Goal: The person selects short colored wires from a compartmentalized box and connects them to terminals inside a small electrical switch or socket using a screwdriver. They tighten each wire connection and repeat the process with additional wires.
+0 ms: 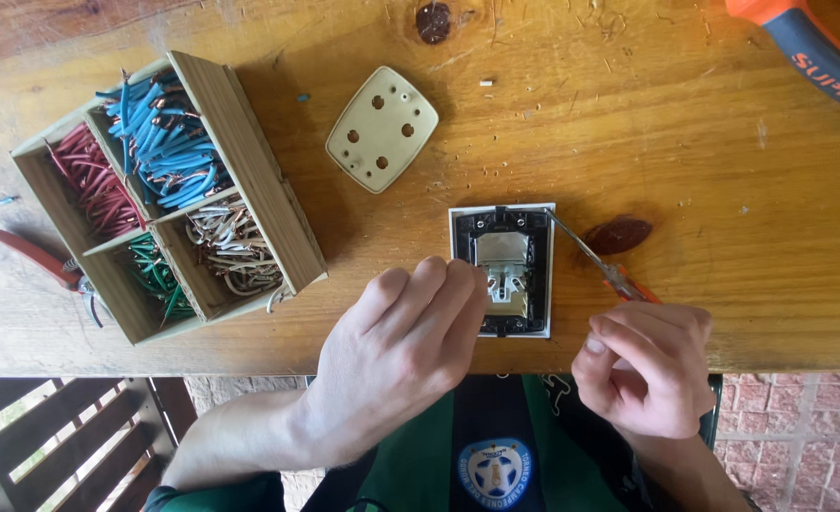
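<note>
Overhead view. We see a wooden table [629, 123] filling the upper field. At nine o'clock stands a wooden divided box [249, 161] with four compartments: red wire pieces [93, 185] at its ten o'clock corner, blue wire pieces [164, 137] at twelve, green wire pieces [155, 270] at seven, and white wire pieces [235, 246] at four.

Our left hand [396, 346], at six o'clock, is curled, its fingertips pressing on the left edge of the switch module [502, 270], which lies face-down just right of centre, touching the table near its front edge. Whether the fingers pinch any part of it we cannot tell.

Our right hand [648, 365], at five o'clock, is closed around the handle of a small screwdriver [591, 256]; the shaft runs up toward eleven o'clock, its tip at the upper right corner of the switch module.

A cream cover plate [382, 128] with round holes lies at twelve o'clock, well apart from the module. An orange and grey tool handle [809, 47] enters at one o'clock. Red-handled pliers [41, 261] lie at nine o'clock, just left of the box.
</note>
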